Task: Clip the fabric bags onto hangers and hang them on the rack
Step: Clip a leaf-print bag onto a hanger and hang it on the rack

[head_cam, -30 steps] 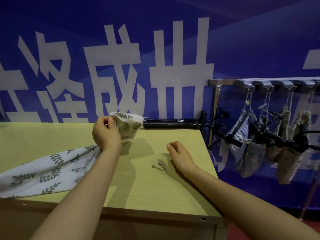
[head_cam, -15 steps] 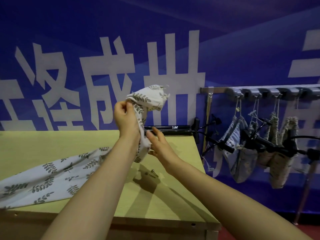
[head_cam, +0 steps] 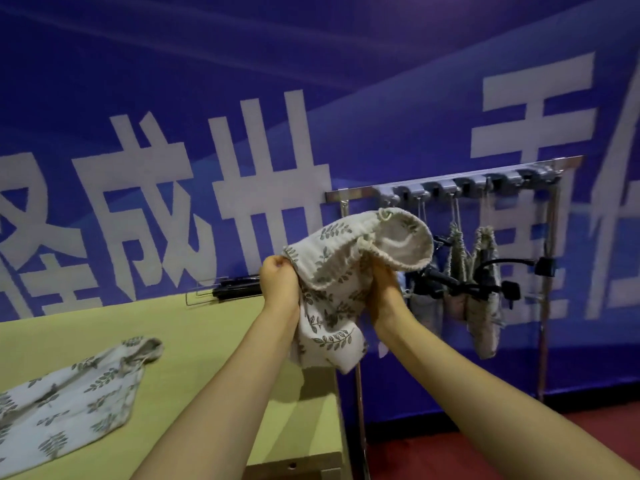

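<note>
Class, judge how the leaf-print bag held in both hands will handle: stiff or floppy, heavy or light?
Probably floppy: the bag sags and folds between the left hand and right hand. Likely light: finger grips alone hold it up.

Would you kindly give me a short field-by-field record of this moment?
Left hand: grips the leaf-print bag at its edge
Right hand: against the same bag, fingers hidden by fabric
Bag state: lifted, not yet clipped
Second bag: lying on the table, left
Hangers: black, at table's back edge
Rack: right of table, hung bags on it
</note>
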Motion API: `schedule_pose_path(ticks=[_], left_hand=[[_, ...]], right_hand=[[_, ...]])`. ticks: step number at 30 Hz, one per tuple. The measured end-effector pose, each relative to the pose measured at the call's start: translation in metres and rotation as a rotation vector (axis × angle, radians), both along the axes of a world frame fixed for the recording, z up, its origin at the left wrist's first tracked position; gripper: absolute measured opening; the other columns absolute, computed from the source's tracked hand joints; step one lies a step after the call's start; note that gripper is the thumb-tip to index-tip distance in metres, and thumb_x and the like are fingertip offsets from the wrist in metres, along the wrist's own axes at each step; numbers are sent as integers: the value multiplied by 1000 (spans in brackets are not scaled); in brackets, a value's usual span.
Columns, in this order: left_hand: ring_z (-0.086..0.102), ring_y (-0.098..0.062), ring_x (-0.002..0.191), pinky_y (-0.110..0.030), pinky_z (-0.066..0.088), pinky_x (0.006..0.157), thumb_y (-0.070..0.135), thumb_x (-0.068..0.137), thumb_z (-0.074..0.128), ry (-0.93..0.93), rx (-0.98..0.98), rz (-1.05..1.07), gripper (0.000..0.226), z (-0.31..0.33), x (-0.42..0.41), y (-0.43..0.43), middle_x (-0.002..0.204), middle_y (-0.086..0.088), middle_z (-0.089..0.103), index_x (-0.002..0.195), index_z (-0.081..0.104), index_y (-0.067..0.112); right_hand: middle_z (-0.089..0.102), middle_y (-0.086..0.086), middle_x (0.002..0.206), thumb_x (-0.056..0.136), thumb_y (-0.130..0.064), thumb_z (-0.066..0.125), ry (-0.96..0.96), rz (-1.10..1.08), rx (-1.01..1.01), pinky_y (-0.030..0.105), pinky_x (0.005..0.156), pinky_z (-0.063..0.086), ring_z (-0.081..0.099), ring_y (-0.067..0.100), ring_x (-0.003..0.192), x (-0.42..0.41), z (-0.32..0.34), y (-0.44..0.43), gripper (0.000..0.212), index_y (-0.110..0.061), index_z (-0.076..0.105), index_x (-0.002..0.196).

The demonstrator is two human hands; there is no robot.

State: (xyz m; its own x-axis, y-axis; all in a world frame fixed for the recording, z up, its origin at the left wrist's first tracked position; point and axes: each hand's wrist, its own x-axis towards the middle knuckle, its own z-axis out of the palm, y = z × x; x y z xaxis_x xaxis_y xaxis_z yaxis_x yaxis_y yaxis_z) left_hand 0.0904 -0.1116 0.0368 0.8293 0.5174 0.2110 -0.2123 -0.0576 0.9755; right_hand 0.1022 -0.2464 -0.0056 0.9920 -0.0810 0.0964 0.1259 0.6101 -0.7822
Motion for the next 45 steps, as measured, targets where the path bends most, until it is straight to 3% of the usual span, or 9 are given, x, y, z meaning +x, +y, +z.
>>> schedule_pose_path(ticks=[5,9,16,21,29,32,34,38,45], left_hand=[[58,-21,87,-39,53,77,13,95,45,101,303,-154,18,-20,0,-34,94,4,60,109,54,19],[62,-20,89,-30,53,74,-5,87,44,9,307,-99,31,-20,-8,-51,90,1,67,87,67,15],[63,-19,79,-35,53,72,53,90,48,166,315,-435,38,-24,-10,-80,98,-4,66,104,54,18],[48,-15,51,-25,41,53,34,90,58,268,447,-394,30,-42,1,-70,64,-4,54,93,64,4],[53,-9,51,-16,44,44,16,93,54,183,137,-366,21,-65,4,-64,63,-1,57,75,62,8],[55,-20,64,-30,54,61,19,93,55,143,17,-322,25,-70,11,-63,67,-9,56,70,58,10],[59,-27,80,-48,54,85,18,93,55,137,-42,-325,24,-73,15,-63,81,-16,60,72,60,9],[66,-33,89,-44,54,86,9,95,50,148,-139,-376,20,-75,6,-74,92,-22,68,81,64,5],[63,-30,81,-43,54,83,7,96,46,166,-270,-323,22,-100,0,-58,90,-24,65,82,61,1]], right_hand=[[70,3,103,93,-35,56,-30,-104,-135,43,85,54,65,27,98,-6,7,-52,24,-22,65,112],[66,3,81,97,-22,49,55,-143,-176,34,71,52,64,26,82,-2,7,-82,21,-21,63,81],[55,14,74,85,-18,54,144,-51,-260,32,64,40,53,24,67,3,-19,-87,6,-14,55,80],[66,16,82,76,-19,58,213,83,-184,49,88,49,61,32,76,3,-27,-88,22,-8,65,94],[60,12,106,88,-25,56,141,-177,-598,44,88,47,57,26,94,15,-44,-79,19,-15,51,104],[54,5,116,90,-37,55,30,-314,-744,46,95,46,53,23,106,14,-48,-78,27,-20,48,111],[58,0,107,94,-44,47,-11,-193,-677,37,88,48,55,14,97,8,-44,-71,26,-22,52,105],[69,-3,109,85,-62,50,-29,101,-725,38,95,48,63,13,103,2,-48,-54,43,-28,66,105],[65,17,99,91,-14,57,55,201,-1000,39,78,50,59,26,87,10,-66,-55,16,-9,62,106]])
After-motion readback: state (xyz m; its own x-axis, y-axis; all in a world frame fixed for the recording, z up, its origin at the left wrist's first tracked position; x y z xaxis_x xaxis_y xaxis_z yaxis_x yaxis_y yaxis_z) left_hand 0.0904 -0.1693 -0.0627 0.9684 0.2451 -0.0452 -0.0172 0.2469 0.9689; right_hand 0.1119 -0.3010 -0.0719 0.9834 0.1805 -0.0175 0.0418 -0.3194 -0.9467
